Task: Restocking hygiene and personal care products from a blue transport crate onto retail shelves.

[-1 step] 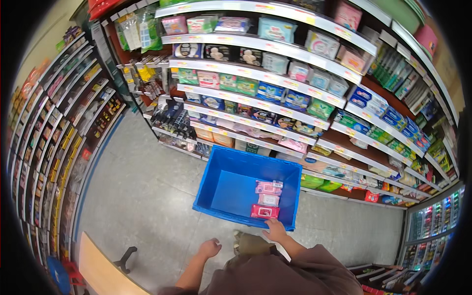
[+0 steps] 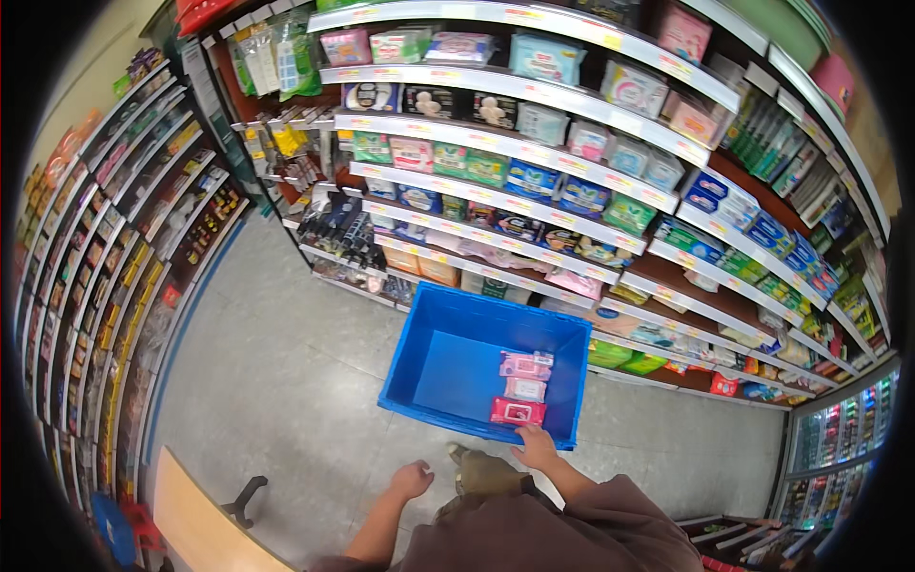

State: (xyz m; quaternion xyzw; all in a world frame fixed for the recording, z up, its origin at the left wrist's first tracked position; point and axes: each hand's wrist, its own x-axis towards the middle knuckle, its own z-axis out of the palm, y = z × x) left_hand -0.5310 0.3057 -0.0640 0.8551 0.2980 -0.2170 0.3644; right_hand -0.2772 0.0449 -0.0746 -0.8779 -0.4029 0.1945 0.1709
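A blue plastic crate (image 2: 416,400) stands on the floor in front of me. Inside, along its right side, lie three packs of wipes: a pink one (image 2: 515,365), a pale pink and white one (image 2: 525,389) and a dark pink one (image 2: 505,412) nearest me. My right hand (image 2: 538,452) is at the crate's near rim, its fingers hooked over the edge just below the dark pink pack. To the left, short of the crate, my left hand (image 2: 411,480) hangs with loosely bent fingers, thumb apart, and holds nothing.
A stocked shelf unit (image 2: 496,157) rises beyond the crate and curves to the right. Another shelf row (image 2: 105,276) runs down the left. At lower left a light wooden tabletop (image 2: 195,515) juts in, with a black leg (image 2: 245,501) beside it. Glass-fronted coolers (image 2: 839,439) stand far right.
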